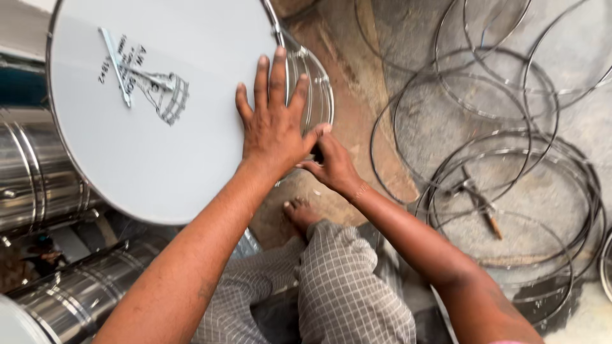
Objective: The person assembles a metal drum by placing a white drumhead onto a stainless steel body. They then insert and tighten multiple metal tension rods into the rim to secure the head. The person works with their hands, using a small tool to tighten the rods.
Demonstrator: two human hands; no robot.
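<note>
Head view, looking down past your knees: your left hand lies flat on the white drumhead, fingers spread and straight, gripping nothing, pressing near the head's right edge. Your right hand sits just beside and below it, at the drum's metal rim, thumb and fingers pinched together on a small dark part there; what that part is cannot be made out. The drum is tilted toward you, its round face filling the upper left, so the rim curves from the top down past both hands; the right hand is the nearer one to the rim. Shiny steel drum shells lie to the left, a heap of loose metal hoops on the floor to the right, with a wooden-handled tool among them. Your bare foot rests below the drum.
</note>
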